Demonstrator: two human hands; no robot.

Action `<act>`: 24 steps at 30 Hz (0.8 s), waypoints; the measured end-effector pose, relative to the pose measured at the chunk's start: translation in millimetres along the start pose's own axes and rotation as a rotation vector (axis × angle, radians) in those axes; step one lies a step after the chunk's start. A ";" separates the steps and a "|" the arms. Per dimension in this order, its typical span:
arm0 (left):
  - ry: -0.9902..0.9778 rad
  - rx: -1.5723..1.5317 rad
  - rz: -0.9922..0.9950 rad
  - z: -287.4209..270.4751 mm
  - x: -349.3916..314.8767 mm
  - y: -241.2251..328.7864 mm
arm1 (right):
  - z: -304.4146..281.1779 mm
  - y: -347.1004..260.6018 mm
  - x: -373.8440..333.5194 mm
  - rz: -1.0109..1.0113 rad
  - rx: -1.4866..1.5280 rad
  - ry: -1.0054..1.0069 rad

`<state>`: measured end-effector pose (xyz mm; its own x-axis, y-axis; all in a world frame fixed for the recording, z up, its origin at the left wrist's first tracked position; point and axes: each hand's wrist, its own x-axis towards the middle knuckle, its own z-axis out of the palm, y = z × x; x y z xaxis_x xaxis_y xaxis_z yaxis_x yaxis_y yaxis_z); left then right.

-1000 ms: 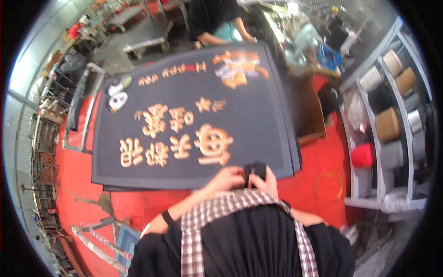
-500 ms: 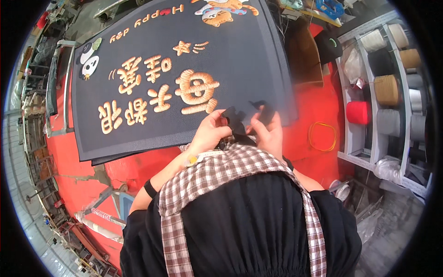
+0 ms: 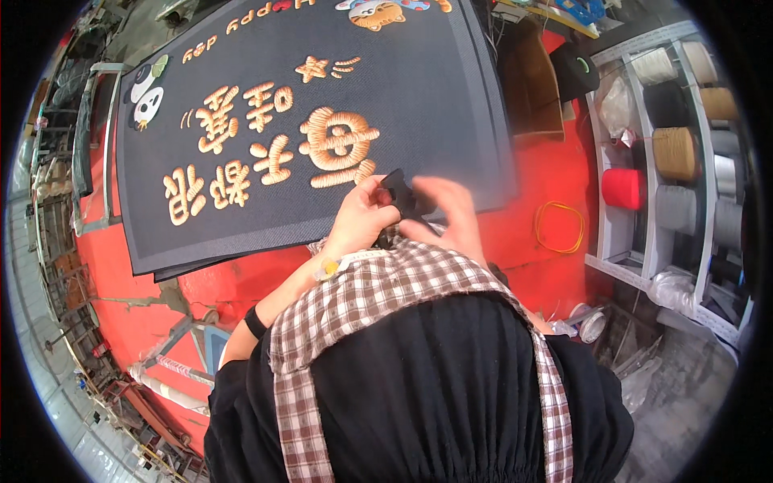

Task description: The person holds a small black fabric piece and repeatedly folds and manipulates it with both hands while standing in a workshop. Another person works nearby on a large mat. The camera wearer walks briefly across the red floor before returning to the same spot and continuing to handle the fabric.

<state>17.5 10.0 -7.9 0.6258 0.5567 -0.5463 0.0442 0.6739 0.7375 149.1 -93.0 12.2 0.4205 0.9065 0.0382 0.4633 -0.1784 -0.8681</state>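
At the near edge of a dark grey mat [image 3: 241, 173], my left hand [image 3: 360, 216] is closed in a pinch on a black strip of thin material [image 3: 400, 196]. The strip stands up between my two hands, and its lower part is hidden behind my fingers and apron. My right hand [image 3: 449, 211] is on the strip's right side, smeared by motion, so its grip is unclear. Orange raised lettering, a star, a panda and a cat decorate the mat. Below my hands spreads my brown-and-white checked apron [image 3: 386, 278].
More mats lie stacked under the top one, above a red floor [image 3: 523, 274]. To the right stands a white rack [image 3: 648, 233] with cones of thread, including a red cone [image 3: 622, 188]. A yellow cord loop [image 3: 559, 227] lies on the floor. A cardboard box [image 3: 538, 88] stands at the back right.
My right hand has moved slightly left, toward my left hand, and is blurred. The black pieces once spread between both hands now show mainly at my left fingers. The view has shifted slightly.
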 end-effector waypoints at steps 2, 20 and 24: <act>0.002 -0.011 0.002 -1.0 0.9 0.4 | 2.8 6.5 2.7 -0.059 -0.117 -0.140; 0.134 0.074 0.094 -6.3 -2.4 -5.5 | 6.9 8.6 5.5 0.068 -0.228 -0.196; 0.161 0.140 0.175 -4.3 -3.9 -7.8 | 5.5 10.5 4.5 0.096 -0.178 -0.177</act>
<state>11.4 4.7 -13.2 0.5024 0.7364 -0.4531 0.0604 0.4929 0.8680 151.6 -88.7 0.6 0.3331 0.9323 -0.1409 0.5642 -0.3168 -0.7624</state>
